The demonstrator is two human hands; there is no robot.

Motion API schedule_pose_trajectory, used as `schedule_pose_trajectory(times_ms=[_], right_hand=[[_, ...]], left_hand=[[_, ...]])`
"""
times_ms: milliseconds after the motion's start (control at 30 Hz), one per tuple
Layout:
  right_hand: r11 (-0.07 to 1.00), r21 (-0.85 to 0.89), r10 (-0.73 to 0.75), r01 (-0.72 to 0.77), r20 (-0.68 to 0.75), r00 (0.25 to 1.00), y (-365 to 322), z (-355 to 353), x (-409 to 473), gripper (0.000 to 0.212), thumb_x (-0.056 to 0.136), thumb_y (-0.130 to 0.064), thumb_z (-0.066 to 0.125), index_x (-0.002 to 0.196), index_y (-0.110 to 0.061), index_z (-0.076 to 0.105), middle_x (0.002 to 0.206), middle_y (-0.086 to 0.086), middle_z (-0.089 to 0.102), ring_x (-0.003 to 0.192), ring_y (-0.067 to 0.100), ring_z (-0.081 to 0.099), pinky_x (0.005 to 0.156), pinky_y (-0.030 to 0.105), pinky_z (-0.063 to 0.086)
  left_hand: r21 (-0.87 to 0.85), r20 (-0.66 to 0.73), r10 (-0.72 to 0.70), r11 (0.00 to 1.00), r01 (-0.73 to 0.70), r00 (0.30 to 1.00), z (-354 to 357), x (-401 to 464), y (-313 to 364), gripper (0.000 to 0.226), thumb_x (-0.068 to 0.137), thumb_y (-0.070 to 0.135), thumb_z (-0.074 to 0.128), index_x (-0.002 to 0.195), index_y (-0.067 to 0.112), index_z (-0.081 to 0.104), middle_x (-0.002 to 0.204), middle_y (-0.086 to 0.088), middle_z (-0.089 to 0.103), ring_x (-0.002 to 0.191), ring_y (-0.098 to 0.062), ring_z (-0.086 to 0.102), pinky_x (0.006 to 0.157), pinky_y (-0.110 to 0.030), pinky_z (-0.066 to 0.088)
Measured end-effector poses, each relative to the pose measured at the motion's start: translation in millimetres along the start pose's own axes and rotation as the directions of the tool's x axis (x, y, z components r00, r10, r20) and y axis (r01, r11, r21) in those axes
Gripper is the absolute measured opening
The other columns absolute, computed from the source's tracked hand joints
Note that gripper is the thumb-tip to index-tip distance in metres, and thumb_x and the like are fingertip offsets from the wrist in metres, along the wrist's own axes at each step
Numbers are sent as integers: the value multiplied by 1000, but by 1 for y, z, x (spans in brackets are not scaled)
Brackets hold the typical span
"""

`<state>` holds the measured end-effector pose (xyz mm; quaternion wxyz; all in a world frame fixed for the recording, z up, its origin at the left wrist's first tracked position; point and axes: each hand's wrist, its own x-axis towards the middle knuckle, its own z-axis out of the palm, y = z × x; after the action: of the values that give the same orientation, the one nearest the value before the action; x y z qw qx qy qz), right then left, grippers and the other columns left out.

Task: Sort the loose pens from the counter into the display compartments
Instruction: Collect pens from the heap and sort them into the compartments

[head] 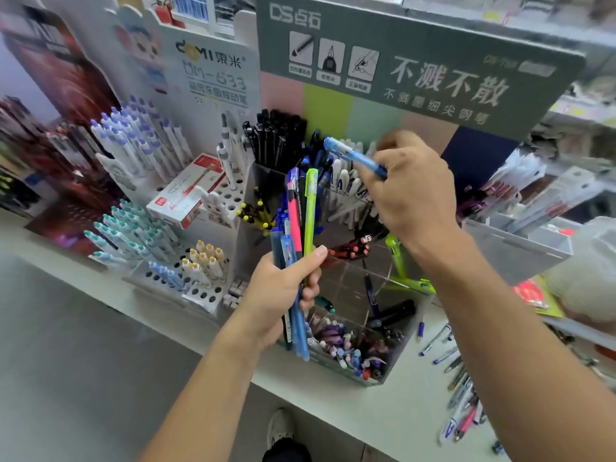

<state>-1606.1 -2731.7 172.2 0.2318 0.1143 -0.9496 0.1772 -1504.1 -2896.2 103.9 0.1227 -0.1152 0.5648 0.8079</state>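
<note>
Left hand: the left hand (281, 288) grips an upright bunch of blue, pink and lime-green plastic pens (296, 235) in front of the display.
Right hand: the right hand (411, 185) pinches one translucent light-blue pen (353, 156) above the rear compartments.
Display: clear acrylic compartmented pen display (396, 353) on the white counter (383, 415).
Loose pens: scattered loose pens (458, 388) lie on the counter just right of the display.

Counter (383, 418) bears displays (353, 328), seemingly pens (460, 388)

Glossy translucent plastic pens (295, 228), clear acrylic compartment walls (353, 281), matt printed card header (416, 78), smooth white counter (393, 415).
</note>
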Motion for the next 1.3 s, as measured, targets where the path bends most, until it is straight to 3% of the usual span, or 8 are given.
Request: schedule_pose_trajectory(times_ms=[200,367,467,733,933,1100,1200,1300], right_hand=[[936,348,121,-60,-155,980,6,-34,-17,32,97,-34,63,70,-18,68,80,1,64,66,17,53,57,32,46],[473,737,221,-482,430,875,8,-39,-66,26,89,-37,73,77,-14,74,54,4,42,46,15,29,46,27,23],[245,798,283,-550,484,828,22,-35,-83,17,97,-21,65,85,-13,73,51,-7,31,43,11,21,41,21,19],[237,828,305,-508,433,848,51,-55,-113,21,91,-1,68,112,0,69,94,34,67,56,12,57,50,12,44],[624,765,385,-160,-123,915,97,-78,-118,15,96,-11,67,110,-6,70,98,9,73,63,19,57,55,27,51],[789,493,309,-366,195,931,89,-27,-123,19,94,-19,70,112,-25,73,82,-8,68,64,15,56,61,38,50],[746,543,340,-386,188,922,79,-19,-128,18,98,-29,64,109,-19,73,87,-1,69,72,15,60,67,35,51],[448,788,445,-422,212,870,67,-34,-129,33,107,-35,45,100,-13,67,93,17,66,54,15,49,45,25,40]], left_hand=[[-18,159,-38,999,41,987,6,-6,-1,20,88,28,70,87,16,54,63,0,48,49,-11,40,43,-18,33],[328,370,-84,944,-45,925,12,-11,-4,28,92,24,72,81,3,56,59,-4,51,47,-17,44,44,-24,35],[361,367,-98,931,-45,925,26,-17,-7,33,84,34,70,79,4,58,59,-7,56,45,-16,47,42,-23,35],[295,196,-28,955,-32,980,49,-23,-32,27,92,28,66,77,6,63,61,-6,63,44,-15,45,42,-24,34],[79,46,-91,993,88,995,45,-16,-47,15,90,23,69,85,15,57,62,-4,49,43,-12,36,40,-21,31],[114,179,-165,983,147,970,44,-22,-48,27,81,25,69,102,10,61,63,-5,49,41,-11,34,41,-20,30],[145,199,-152,982,125,968,45,-21,-50,22,89,20,68,78,11,51,64,-8,51,41,-13,35,41,-21,31],[107,192,-122,989,103,974,44,-23,-51,27,85,23,72,74,13,49,63,-7,51,41,-13,35,40,-21,31]])
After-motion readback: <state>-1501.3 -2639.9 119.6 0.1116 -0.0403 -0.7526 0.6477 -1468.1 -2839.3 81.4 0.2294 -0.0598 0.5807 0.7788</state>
